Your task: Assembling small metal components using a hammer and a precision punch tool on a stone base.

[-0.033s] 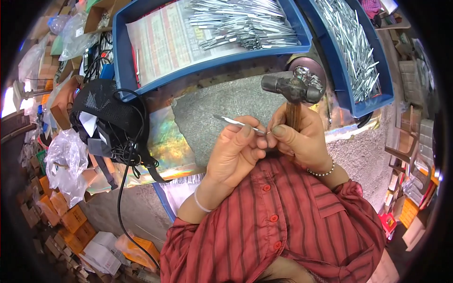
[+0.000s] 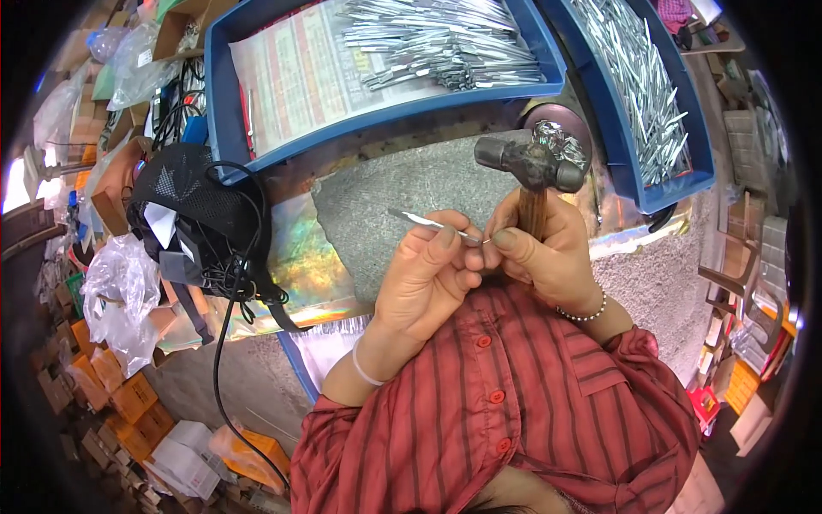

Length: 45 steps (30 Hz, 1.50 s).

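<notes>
Hands (image 2: 419, 278) (image 2: 556, 244) closed, left on strip (image 2: 419, 220), right around hammer (image 2: 535, 164); bare slab (image 2: 377, 184) before tray rim (image 2: 385, 118).

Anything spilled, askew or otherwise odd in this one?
Nothing looks spilled. Slightly unusual: the right hand holds a hammer while also pinching something thin beside the metal piece in the left hand. At left, a black cable looks tangled.

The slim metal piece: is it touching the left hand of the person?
Touching. The head view shows it plainly: the left hand pinches the slim metal piece, with the thumb lying over it.
</notes>
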Tool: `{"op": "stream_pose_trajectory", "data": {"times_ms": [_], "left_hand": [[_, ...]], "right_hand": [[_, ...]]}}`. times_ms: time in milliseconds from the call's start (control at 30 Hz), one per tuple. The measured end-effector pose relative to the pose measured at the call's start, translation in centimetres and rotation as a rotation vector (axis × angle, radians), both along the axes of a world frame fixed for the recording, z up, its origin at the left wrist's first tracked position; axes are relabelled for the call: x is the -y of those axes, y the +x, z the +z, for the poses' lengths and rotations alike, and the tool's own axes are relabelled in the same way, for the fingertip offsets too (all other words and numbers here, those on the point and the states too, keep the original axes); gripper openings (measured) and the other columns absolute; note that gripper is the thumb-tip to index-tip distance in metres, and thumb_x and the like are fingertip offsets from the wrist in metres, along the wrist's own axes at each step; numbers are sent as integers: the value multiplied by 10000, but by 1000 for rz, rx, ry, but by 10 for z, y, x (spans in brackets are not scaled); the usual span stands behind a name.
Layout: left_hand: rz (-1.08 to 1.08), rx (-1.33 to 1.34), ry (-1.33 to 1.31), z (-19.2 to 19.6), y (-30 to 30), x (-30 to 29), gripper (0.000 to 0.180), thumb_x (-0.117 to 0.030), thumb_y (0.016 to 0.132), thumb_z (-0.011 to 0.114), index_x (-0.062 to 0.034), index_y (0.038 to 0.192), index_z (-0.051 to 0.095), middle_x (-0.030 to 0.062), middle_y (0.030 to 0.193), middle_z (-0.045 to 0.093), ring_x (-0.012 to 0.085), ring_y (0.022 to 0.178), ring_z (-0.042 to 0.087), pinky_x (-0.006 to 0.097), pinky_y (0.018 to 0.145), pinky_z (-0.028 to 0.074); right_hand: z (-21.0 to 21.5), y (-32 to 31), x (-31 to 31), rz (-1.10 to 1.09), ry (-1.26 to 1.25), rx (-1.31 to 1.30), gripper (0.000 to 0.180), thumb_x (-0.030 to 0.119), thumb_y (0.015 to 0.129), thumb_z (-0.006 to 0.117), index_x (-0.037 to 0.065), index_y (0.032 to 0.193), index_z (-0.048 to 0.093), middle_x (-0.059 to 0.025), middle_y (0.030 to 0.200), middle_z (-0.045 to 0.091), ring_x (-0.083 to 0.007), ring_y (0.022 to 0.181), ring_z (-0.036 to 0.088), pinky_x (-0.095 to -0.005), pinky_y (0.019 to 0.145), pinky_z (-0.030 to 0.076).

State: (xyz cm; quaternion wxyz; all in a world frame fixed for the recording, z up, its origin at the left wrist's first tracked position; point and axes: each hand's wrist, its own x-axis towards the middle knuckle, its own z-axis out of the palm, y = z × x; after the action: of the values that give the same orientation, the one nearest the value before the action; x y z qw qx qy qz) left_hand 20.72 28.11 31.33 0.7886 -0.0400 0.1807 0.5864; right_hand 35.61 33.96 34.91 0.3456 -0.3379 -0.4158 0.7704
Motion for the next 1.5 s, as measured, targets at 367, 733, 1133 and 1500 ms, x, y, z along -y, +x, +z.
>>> {"op": "stream_pose_trajectory", "data": {"times_ms": [367, 733, 1133, 1500], "left_hand": [[-18, -4, 12, 0, -4, 4, 216, -198, 871, 583, -73, 1044, 553, 74, 921, 605, 149, 748, 585, 241, 616, 520], [86, -249, 7, 6, -1, 8, 192, -167, 881, 576, -44, 1026, 552, 88, 927, 628, 129, 690, 593, 247, 608, 507], [218, -432, 34, 1, -40, 21, 137, -165, 912, 521, -64, 1000, 494, 150, 977, 599, 144, 654, 580, 247, 571, 475], [154, -926, 143, -1, -39, 23, 125, -121, 895, 550, -24, 955, 500, 150, 911, 618, 97, 591, 541, 190, 531, 434]], "right_hand": [[4, -5, 4, -24, 251, 118, 126, 97, 863, 601, -3, 910, 541, -36, 756, 584, -85, 687, 552, -212, 610, 445], [-4, -6, 1, -100, 1099, 526, 249, 45, 749, 682, 24, 932, 514, -88, 726, 525, -163, 545, 530, -269, 488, 400], [-18, 15, -4, 105, 446, 617, 264, 43, 798, 608, -15, 1045, 536, 53, 745, 481, -19, 638, 414, -188, 572, 343], [-14, -14, -12, 366, 780, 709, 422, 94, 715, 686, -12, 1089, 523, -170, 962, 580, -334, 849, 586, -351, 724, 468]]}}
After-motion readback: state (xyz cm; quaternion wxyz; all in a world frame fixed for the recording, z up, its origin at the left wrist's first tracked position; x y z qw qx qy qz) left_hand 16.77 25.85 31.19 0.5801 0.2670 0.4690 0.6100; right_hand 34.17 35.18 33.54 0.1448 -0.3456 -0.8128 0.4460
